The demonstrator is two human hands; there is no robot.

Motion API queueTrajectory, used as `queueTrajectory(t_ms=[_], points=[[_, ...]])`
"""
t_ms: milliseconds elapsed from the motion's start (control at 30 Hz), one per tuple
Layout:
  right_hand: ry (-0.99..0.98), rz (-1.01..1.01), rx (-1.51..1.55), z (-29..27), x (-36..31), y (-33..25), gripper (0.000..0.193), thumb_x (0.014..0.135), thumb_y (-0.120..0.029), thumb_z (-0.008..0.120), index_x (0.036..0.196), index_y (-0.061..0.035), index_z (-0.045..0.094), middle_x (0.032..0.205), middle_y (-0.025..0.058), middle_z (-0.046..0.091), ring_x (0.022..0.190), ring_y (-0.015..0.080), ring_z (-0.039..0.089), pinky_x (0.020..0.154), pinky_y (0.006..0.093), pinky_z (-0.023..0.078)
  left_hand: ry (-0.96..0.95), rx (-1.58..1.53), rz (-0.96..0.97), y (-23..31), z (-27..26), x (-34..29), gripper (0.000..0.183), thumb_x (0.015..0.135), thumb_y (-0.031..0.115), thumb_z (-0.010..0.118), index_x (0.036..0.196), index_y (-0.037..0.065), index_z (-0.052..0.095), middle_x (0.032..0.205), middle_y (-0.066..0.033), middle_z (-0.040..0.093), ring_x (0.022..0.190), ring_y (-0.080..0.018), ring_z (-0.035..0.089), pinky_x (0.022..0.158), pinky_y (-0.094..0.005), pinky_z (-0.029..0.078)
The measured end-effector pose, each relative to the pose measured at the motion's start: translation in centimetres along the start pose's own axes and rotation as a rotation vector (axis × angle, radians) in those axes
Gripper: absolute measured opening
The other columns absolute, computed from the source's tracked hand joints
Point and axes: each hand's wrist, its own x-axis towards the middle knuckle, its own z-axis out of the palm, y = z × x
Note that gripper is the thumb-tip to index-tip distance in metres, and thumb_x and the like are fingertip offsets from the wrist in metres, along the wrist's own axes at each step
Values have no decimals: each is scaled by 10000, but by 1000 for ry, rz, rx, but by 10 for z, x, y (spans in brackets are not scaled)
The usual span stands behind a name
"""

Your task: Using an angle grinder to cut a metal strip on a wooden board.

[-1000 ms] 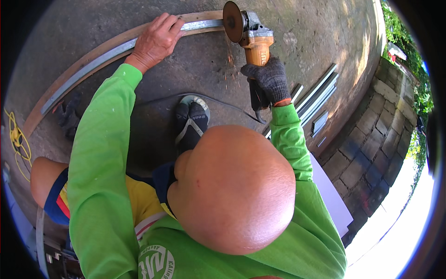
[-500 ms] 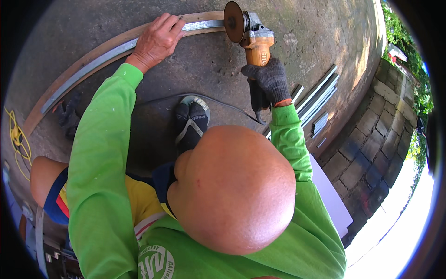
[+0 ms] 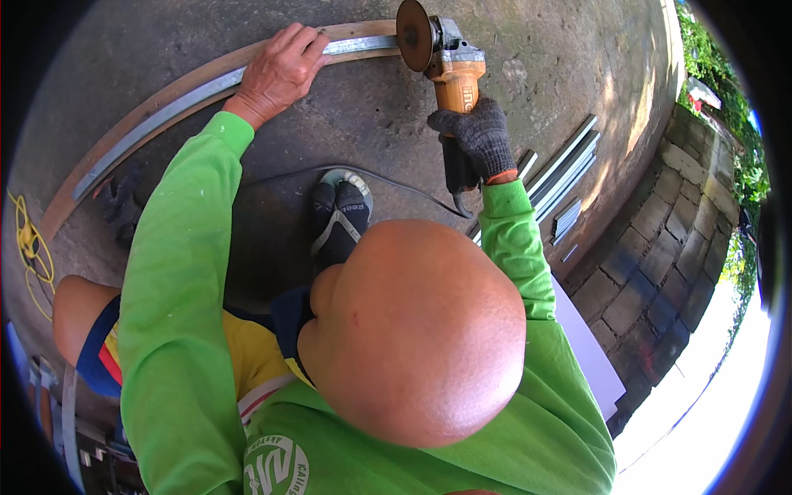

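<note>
head view, looking down over the person's own head and green sleeves. i read the right hand [image 3: 481, 136], in a dark knitted glove, as a closed grip wrapped around the orange body of an angle grinder [image 3: 450, 70]; the tool runs away from the palm toward the top of the frame, so its grey gear head and the dark cutting disc [image 3: 410, 35] lie well beyond the fingers, at the far end. the disc stands on edge and meets the right-hand end of a long grey metal strip [image 3: 194, 91]. that strip lies on a wooden batten [image 3: 107, 153], and both sweep in a curved line across the concrete floor [image 3: 371, 124] from lower left to upper centre; the bend is likely the lens. i see the bare left hand [image 3: 279, 73] pressed palm-down on the strip, fingers curled over its far edge and onto the batten, a closed holding grip, to the left of the disc with a short bare run of strip between them. the grinder's black cable [image 3: 388, 183] trails from behind the gloved hand across the floor, past a foot in a dark sock and sandal [image 3: 340, 216]. to the right of the right forearm lies a bundle of straight grey metal sections [image 3: 565, 169], apart from both hands. a yellow cord [image 3: 31, 256] lies at the left rim, and a stone kerb [image 3: 660, 239] borders the floor on the right.
</note>
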Motion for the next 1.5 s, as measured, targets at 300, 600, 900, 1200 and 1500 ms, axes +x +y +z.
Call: queueTrajectory(t_ms=[300, 600, 900, 1200, 1500], points=[[5, -48, 39, 0, -1, 0, 603, 620, -430, 889, 987, 16, 718, 819, 159, 741, 756, 287, 740, 713, 394, 579, -3, -3, 0, 0, 0, 0, 292, 890, 170, 732, 1125, 20, 647, 1012, -83, 599, 991, -260, 609, 909, -371, 534], [0, 27, 18, -2, -5, -6, 564, 633, -389, 890, 985, 18, 719, 799, 149, 740, 745, 269, 738, 699, 384, 578, 9, 2, 0, 0, 0, 0, 300, 885, 170, 736, 1131, 23, 648, 1012, -83, 599, 990, -262, 608, 907, -371, 533], [8, -32, 49, -1, -6, 0, 587, 620, -387, 909, 999, 17, 715, 828, 151, 744, 765, 270, 740, 726, 388, 581, -1, -22, -13, 0, 0, 0, 335, 878, 146, 738, 1170, 10, 650, 1035, -94, 602, 994, -273, 605, 905, -376, 532], [4, -20, 25, 1, -4, 9, 616, 614, -413, 911, 1009, 15, 712, 842, 153, 746, 777, 277, 743, 728, 391, 584, 1, -18, -11, 0, 1, 0, 328, 878, 148, 738, 1163, 11, 653, 1024, -94, 596, 994, -274, 605, 909, -376, 533], [25, 5, -30, 0, -10, -7, 466, 664, -232, 894, 1003, 17, 694, 800, 94, 718, 678, 188, 692, 645, 331, 564, -10, -29, -10, 0, 1, -2, 354, 866, 120, 749, 1184, -6, 660, 1028, -108, 595, 985, -283, 602, 906, -382, 533]])
